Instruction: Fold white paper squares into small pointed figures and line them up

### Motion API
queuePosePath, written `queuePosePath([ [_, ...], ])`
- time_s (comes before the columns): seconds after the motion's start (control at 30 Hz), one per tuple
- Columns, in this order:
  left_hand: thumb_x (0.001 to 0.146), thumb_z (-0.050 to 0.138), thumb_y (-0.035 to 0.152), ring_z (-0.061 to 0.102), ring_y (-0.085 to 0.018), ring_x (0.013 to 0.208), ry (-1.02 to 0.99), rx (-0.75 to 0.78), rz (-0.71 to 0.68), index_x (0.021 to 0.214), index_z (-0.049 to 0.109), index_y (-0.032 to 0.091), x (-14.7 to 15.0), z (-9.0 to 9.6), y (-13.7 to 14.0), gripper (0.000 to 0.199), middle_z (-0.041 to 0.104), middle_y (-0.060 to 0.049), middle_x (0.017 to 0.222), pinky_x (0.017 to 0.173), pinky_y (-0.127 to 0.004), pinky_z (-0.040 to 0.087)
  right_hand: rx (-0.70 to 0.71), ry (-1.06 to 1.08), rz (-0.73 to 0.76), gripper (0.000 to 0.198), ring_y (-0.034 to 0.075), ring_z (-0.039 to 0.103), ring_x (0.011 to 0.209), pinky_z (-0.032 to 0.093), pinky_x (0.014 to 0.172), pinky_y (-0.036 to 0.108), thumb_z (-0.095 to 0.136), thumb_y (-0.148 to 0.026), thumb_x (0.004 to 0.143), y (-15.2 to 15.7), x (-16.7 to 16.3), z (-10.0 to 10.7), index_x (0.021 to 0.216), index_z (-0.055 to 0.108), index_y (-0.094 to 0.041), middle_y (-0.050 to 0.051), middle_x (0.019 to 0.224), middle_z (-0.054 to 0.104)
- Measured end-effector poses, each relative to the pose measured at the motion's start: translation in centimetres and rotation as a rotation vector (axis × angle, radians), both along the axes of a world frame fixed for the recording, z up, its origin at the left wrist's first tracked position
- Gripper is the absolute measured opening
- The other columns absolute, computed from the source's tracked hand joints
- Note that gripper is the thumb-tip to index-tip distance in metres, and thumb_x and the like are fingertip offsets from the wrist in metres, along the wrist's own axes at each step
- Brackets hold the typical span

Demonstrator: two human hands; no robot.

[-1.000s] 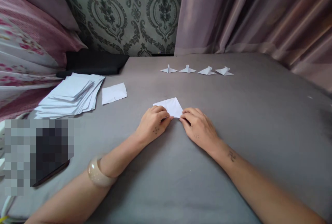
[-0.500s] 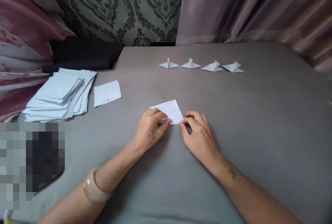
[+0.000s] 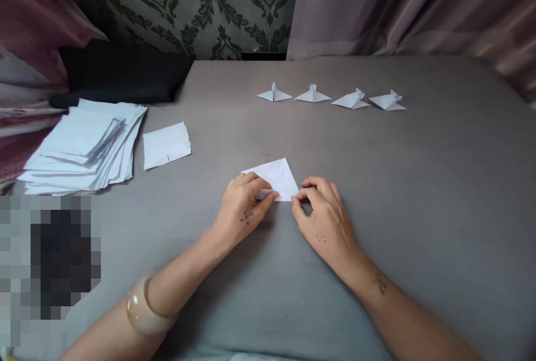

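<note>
A folded sheet of white paper [image 3: 281, 177] lies between my hands on the grey cloth, its peak pointing away from me. My left hand [image 3: 245, 199] pinches its near left edge with thumb and fingers, covering that corner. At the near right corner, the thumb and forefinger of my right hand [image 3: 321, 210] close on the paper's tip. Farther back stands a row of folded paper figures with wings: one at the left [image 3: 273, 93], another beside it [image 3: 312, 94], then a third [image 3: 352, 99] and one at the right end [image 3: 388, 101].
A stack of white paper sheets [image 3: 84, 143] sits at the left, with a single torn-edged piece of paper [image 3: 166, 146] beside it. Black fabric [image 3: 125, 73] lies behind the stack. Curtains [image 3: 355, 9] and a patterned wall [image 3: 201, 9] border the grey surface [image 3: 439, 182].
The view has tilted and come slightly closer, so the background things shift outward and up. Both hands keep their pinch on the folded paper, which looks nearly the same.
</note>
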State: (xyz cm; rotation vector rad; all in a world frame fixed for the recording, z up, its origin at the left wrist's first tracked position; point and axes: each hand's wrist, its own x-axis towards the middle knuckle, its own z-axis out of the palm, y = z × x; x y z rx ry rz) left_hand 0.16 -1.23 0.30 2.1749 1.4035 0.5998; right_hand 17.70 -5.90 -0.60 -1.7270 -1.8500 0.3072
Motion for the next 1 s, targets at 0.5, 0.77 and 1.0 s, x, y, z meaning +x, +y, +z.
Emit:
queuePosePath([
  [0.5,0.086,0.060,0.033,0.057,-0.020,0.080,0.030,-0.007,-0.031,0.083,0.065,0.019,-0.3,-0.2,0.2,0.016,0.064,-0.005,0.083,0.073,-0.032,0.043,-0.117,0.091,-0.034,0.010,0.025,0.058,0.097,0.048,0.084,0.042,0.060,-0.024,0.082,0.2,0.8,0.0,0.072,0.061,-0.021,0.009,0.112,0.058],
  [0.77,0.086,0.061,0.033,0.058,-0.020,0.081,0.041,0.010,-0.048,0.084,0.066,0.018,-0.3,-0.4,0.4,0.016,0.064,-0.006,0.085,0.072,-0.032,0.044,-0.244,0.176,-0.066,0.009,0.024,0.058,0.096,0.047,0.086,0.042,0.065,-0.027,0.076,1.0,1.7,0.1,0.076,0.059,-0.021,0.009,0.106,0.055],
  [1.0,0.086,0.061,0.035,0.059,-0.021,0.082,0.069,0.029,-0.059,0.086,0.067,0.018,-0.4,-0.7,0.6,0.018,0.065,-0.006,0.084,0.071,-0.032,0.044,-0.294,0.312,-0.003,0.006,0.016,0.056,0.085,0.046,0.084,0.035,0.062,-0.023,0.073,1.4,2.8,0.0,0.076,0.057,-0.021,0.005,0.100,0.055],
])
